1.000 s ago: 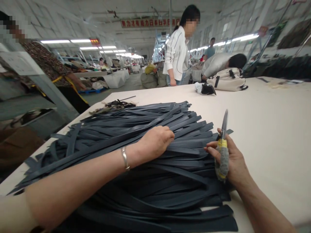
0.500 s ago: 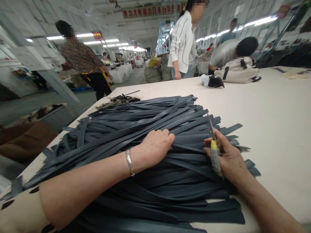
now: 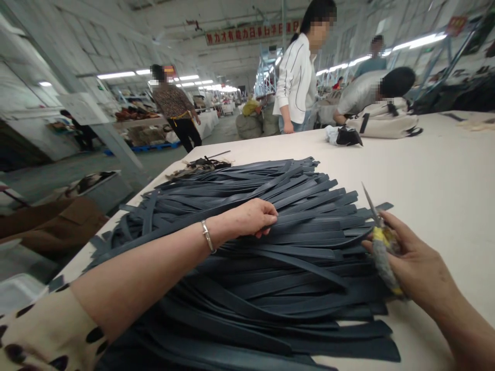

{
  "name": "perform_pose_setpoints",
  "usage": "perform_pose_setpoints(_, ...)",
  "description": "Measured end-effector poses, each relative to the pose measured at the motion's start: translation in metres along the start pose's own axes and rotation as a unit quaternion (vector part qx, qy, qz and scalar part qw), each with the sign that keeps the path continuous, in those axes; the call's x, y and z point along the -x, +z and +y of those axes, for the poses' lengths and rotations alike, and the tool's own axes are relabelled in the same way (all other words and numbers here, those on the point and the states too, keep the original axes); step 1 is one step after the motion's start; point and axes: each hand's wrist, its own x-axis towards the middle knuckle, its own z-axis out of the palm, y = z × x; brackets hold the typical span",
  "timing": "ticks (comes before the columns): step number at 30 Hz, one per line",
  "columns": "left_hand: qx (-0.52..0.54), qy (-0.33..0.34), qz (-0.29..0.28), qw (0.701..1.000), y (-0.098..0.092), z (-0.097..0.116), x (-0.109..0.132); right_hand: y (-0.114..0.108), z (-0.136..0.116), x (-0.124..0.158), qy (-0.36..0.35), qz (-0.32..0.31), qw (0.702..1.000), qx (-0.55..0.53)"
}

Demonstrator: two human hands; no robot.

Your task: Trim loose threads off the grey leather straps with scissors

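A broad heap of dark blue-grey leather-like strips (image 3: 247, 288) lies across the table. My left hand (image 3: 253, 216), a silver bracelet at its wrist, is closed with thumb and fingertips pinching a strip over the middle of the heap. At the strips' right ends, my right hand (image 3: 415, 257) grips a pair of scissors (image 3: 382, 257), its handles wrapped in grey and yellow. The blades point up and away from me. One strip's end reaches the right fingertips; whether they pinch it I cannot tell.
The pale table (image 3: 444, 190) extends right and back. Dark and tan scraps (image 3: 203, 166) lie beyond the heap. A black and white bundle (image 3: 344, 135) and a cream bag (image 3: 382, 123) are at the far edge. Several people stand beyond; one bends over the bag. Brown material (image 3: 58, 221) sits lower left.
My right hand has moved right with the scissors, past the strips' ends, and a strip now stretches toward its fingertips. My left hand has turned into a pinch. A person at left walked farther away.
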Motion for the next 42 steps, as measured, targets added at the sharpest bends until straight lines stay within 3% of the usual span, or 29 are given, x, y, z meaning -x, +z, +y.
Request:
perform_pose_setpoints(3,-0.014,-0.005,0.023,1.000,0.000,0.000,-0.001,-0.027,0.011,-0.001,0.053,-0.010,0.991,0.125)
perform_pose_setpoints(7,-0.057,0.018,-0.001,0.998,0.004,0.006,0.000,-0.047,0.018,0.002,0.109,0.010,0.989,0.095)
perform_pose_setpoints(13,-0.127,0.058,-0.040,0.989,0.015,0.012,0.014,-0.015,-0.006,0.017,0.020,-0.028,0.995,-0.098)
perform_pose_setpoints(18,-0.280,0.166,-0.066,0.943,0.016,0.016,0.037,0.016,-0.024,0.021,-0.067,-0.113,0.988,-0.083)
perform_pose_setpoints(22,-0.340,0.198,-0.090,0.915,0.018,0.016,0.044,0.028,-0.021,0.022,-0.067,-0.133,0.987,-0.051)
perform_pose_setpoints(26,-0.370,0.181,-0.077,0.908,0.021,0.014,0.044,0.027,-0.016,0.027,-0.054,-0.123,0.988,-0.079)
perform_pose_setpoints(31,-0.403,0.207,-0.050,0.890,0.030,0.008,0.044,0.021,-0.009,0.036,-0.018,-0.120,0.988,-0.095)
perform_pose_setpoints(35,-0.374,0.204,-0.042,0.904,0.029,0.006,0.039,0.016,-0.003,0.041,-0.005,-0.105,0.988,-0.116)
perform_pose_setpoints(42,-0.234,0.095,-0.023,0.967,0.015,0.008,0.022,-0.001,0.004,0.041,0.033,-0.081,0.989,-0.123)
